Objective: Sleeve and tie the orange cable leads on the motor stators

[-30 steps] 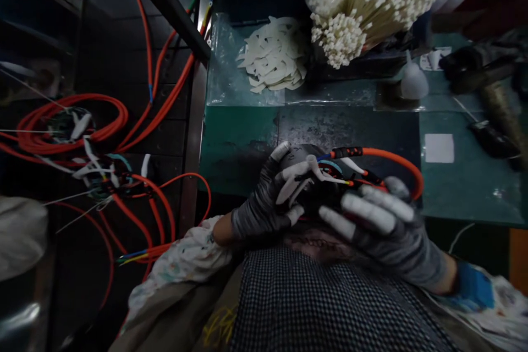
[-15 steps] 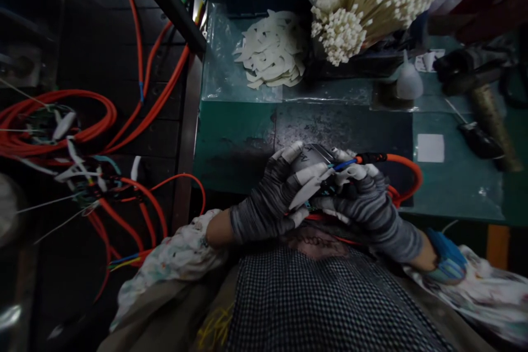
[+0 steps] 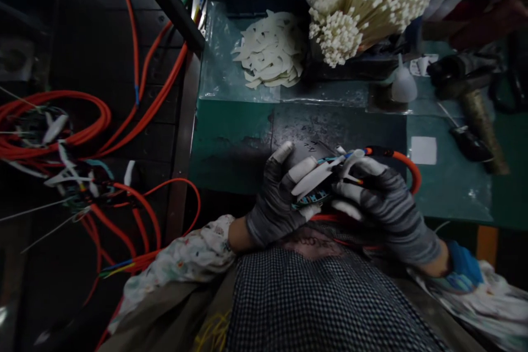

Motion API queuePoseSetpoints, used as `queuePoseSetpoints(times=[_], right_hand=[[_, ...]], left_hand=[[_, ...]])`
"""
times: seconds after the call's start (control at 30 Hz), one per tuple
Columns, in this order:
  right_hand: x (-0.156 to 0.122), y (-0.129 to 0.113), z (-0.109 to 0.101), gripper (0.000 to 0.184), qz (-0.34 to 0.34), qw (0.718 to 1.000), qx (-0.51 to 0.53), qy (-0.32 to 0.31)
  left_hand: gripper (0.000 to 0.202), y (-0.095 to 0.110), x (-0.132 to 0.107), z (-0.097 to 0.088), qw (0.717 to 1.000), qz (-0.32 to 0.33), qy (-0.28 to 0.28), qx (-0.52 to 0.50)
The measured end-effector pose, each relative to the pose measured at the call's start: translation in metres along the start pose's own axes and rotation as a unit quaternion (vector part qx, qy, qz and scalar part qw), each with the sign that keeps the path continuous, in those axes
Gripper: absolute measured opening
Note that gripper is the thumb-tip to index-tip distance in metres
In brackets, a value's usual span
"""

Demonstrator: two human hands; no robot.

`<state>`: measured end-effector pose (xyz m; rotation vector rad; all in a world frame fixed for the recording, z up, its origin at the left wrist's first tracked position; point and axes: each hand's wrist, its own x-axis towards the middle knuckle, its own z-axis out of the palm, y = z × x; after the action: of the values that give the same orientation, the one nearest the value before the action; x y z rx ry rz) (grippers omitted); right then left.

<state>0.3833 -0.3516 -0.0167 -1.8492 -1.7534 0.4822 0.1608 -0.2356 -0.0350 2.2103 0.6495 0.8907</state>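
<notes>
Both hands wear grey striped gloves with white fingertips. My left hand [image 3: 284,192] is closed round the side of a small round part [image 3: 315,198] with a slotted teal-and-black edge. A white leaf-shaped piece [image 3: 310,180] lies along its top, under the left fingers. From the right, my right hand [image 3: 371,192] closes its fingers on thin wires [image 3: 350,155] and a white strip at the end of an orange cable [image 3: 406,165]. The cable bends away behind that hand. The fingers hide much of the part.
A pile of white cut pieces [image 3: 272,49] lies on the green mat [image 3: 231,126]. Behind stand bundled white-tipped sticks [image 3: 371,0]. At right are a white dropper bottle [image 3: 404,83], a hammer [image 3: 482,115] and a white square [image 3: 423,150]. Coiled orange cables [image 3: 88,146] lie left.
Both hands have shifted slightly, and the right has turned. The part is tilted so its slotted edge shows more. The white piece now lies flatter across it.
</notes>
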Motion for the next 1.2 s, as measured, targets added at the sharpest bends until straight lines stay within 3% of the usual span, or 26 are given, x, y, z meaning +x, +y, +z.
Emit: queuePoseSetpoints(times=[0.1,0.23,0.37,0.47,0.63,0.9,0.97,1.1,1.2], right_hand=[[-0.006,0.009,-0.014,0.061,0.000,1.000,0.011,-0.002],[-0.008,0.008,-0.016,0.055,-0.039,0.999,-0.010,0.014],[-0.009,-0.002,-0.008,0.078,-0.069,0.995,-0.045,0.047],[-0.014,-0.009,-0.002,0.095,-0.052,0.993,-0.097,0.047],[-0.019,-0.015,0.002,0.095,-0.087,0.977,-0.175,0.090],[-0.022,-0.024,0.001,0.081,-0.013,0.986,-0.140,0.085],[-0.024,-0.025,0.000,0.069,0.002,0.988,-0.126,0.089],[-0.024,-0.028,-0.002,0.026,0.048,0.986,-0.110,0.116],[-0.022,-0.030,-0.003,0.017,0.062,0.981,-0.142,0.116]], left_hand=[[0.086,0.006,0.012,-0.003,0.999,-0.025,-0.038,-0.019],[0.090,0.011,0.020,-0.006,0.998,-0.030,-0.052,-0.016],[0.095,0.010,0.022,-0.007,0.996,-0.034,-0.074,-0.025],[0.096,0.009,0.023,-0.007,0.998,-0.024,-0.061,-0.013],[0.097,0.008,0.024,-0.007,0.998,-0.028,-0.057,0.007],[0.083,0.011,0.025,-0.004,0.996,-0.066,-0.060,-0.006],[0.079,0.012,0.025,-0.004,0.996,-0.067,-0.057,-0.005],[0.068,0.018,0.022,0.000,0.995,-0.089,-0.048,-0.007],[0.073,0.023,0.017,0.004,0.995,-0.092,-0.036,-0.007]])
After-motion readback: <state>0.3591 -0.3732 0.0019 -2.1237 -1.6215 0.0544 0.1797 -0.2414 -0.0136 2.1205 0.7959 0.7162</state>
